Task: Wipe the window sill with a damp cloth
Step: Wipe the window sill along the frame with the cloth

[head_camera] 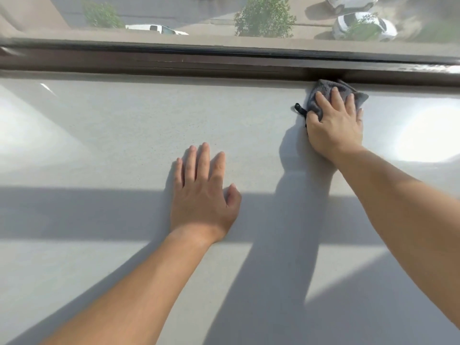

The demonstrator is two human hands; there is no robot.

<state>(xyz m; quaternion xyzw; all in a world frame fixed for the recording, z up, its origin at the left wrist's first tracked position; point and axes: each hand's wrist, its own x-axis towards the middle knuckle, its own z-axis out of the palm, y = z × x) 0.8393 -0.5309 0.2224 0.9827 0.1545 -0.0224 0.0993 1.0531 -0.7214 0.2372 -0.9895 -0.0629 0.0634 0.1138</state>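
Observation:
A wide pale grey window sill [112, 135] fills most of the view. A dark grey cloth [323, 92] with a small black loop at its left side lies on the sill at the far right, its far edge against the window frame. My right hand [334, 123] presses flat on the cloth, fingers spread over it and pointing toward the glass. My left hand [202, 192] rests palm down on the bare sill near the middle, fingers apart, holding nothing.
A dark brown window frame [199, 62] runs across the back of the sill, with glass above it showing trees and parked cars far below. Bands of shadow cross the sill near me. Bright sun glare sits at the sill's right side.

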